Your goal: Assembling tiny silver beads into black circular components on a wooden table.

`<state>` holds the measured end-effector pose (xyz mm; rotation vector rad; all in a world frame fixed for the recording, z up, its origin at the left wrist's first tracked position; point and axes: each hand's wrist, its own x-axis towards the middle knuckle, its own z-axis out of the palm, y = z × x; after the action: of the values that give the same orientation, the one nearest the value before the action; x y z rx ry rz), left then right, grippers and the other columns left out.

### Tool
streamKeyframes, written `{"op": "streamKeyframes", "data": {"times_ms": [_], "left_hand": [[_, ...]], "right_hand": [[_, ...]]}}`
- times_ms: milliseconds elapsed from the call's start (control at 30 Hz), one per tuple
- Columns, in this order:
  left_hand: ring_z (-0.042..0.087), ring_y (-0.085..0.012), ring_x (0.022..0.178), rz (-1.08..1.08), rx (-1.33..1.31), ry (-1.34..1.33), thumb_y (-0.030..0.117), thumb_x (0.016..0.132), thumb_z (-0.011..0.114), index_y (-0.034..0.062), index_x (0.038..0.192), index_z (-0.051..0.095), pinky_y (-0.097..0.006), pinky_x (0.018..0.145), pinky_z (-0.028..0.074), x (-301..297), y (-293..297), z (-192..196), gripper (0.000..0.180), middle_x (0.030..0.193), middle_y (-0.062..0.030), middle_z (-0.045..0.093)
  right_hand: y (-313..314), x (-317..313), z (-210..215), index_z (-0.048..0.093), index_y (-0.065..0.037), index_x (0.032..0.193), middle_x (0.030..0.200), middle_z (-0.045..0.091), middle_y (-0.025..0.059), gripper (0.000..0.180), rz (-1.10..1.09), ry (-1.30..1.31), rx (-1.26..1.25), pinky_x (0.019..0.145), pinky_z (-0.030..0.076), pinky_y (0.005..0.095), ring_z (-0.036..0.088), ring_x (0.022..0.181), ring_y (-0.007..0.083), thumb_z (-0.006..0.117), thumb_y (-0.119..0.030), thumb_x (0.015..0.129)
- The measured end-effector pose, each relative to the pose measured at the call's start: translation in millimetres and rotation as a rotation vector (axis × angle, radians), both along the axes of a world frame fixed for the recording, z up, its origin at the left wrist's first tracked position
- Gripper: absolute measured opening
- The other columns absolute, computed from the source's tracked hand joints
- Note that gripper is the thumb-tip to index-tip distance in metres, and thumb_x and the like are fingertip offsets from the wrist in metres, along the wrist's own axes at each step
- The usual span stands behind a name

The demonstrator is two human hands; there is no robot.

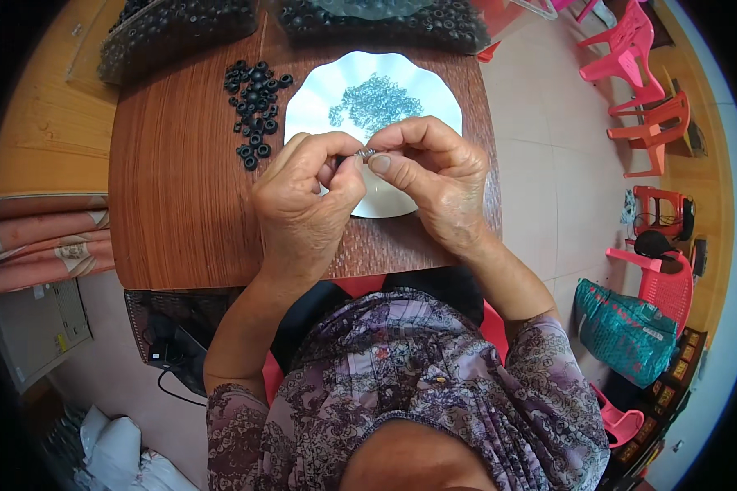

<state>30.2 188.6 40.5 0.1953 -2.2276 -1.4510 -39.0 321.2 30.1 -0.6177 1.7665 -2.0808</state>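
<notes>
Two hands are meeting over the desk (188, 204): I am working at a fitting step, pinching one small metal ring (366, 153) between them above the plate (319, 86). My left hand (307, 200) is closing narrow on it, thumb and forefinger; my right hand (430, 176) is doing the same from the other side. I judge the next move is calling for a steady, fine grip. A teal sack (626, 327) is lying on the floor at my right. Trays (180, 29) of black parts are sitting at the desk's far edge, black washers (254, 110) are lying loose beside the plate, and a heap of rings (377, 100) is resting on it.
</notes>
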Motion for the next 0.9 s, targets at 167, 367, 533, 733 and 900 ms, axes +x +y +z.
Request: {"op": "streamKeyframes", "data": {"times_ms": [167,367,533,733,900], "left_hand": [[0.048,-0.0015,0.060,-0.031,0.295,-0.047,-0.006,0.075,0.059,-0.0043,0.082,0.062,-0.017,0.052,0.041,-7,0,6,0.008,0.073,0.0002,0.058],[0.048,-0.0030,0.055,-0.175,0.646,-0.303,0.004,0.078,0.059,-0.0033,0.080,0.064,-0.015,0.050,0.037,-16,-15,12,0.009,0.064,-0.0014,0.058],[0.048,-0.0048,0.053,-0.276,0.867,-0.415,0.006,0.077,0.059,-0.0037,0.077,0.064,-0.017,0.048,0.036,-19,-24,15,0.011,0.062,-0.0029,0.058],[0.050,-0.0037,0.058,-0.229,0.693,-0.294,0.004,0.078,0.058,-0.0048,0.081,0.062,-0.016,0.053,0.038,-15,-9,22,0.011,0.067,-0.0015,0.059],[0.050,-0.0026,0.063,-0.166,0.405,-0.150,0.002,0.079,0.057,-0.0054,0.087,0.061,-0.016,0.058,0.040,-12,2,18,0.012,0.073,-0.0002,0.059]], "right_hand": [[1,-2,-5,0.061,0.003,0.090,0.090,0.061,0.0073,0.015,-0.093,0.395,0.151,0.073,0.046,0.0251,0.056,0.080,0.0135,0.064,0.008,0.077],[5,-8,-1,0.060,0.002,0.086,0.085,0.061,0.0081,0.017,-0.090,0.558,0.122,0.065,0.044,0.0256,0.053,0.073,0.0140,0.065,0.010,0.071],[7,-8,6,0.060,0.002,0.084,0.084,0.061,0.0079,0.017,-0.085,0.613,0.119,0.065,0.044,0.0259,0.053,0.074,0.0138,0.065,0.010,0.071],[11,-4,11,0.059,0.002,0.090,0.085,0.061,0.0076,0.016,-0.025,0.141,0.011,0.068,0.045,0.0255,0.055,0.076,0.0115,0.065,0.007,0.075],[13,-7,15,0.059,0.002,0.090,0.084,0.062,0.0076,0.015,0.032,-0.285,-0.117,0.068,0.045,0.0250,0.056,0.073,0.0110,0.065,0.001,0.077]]}}
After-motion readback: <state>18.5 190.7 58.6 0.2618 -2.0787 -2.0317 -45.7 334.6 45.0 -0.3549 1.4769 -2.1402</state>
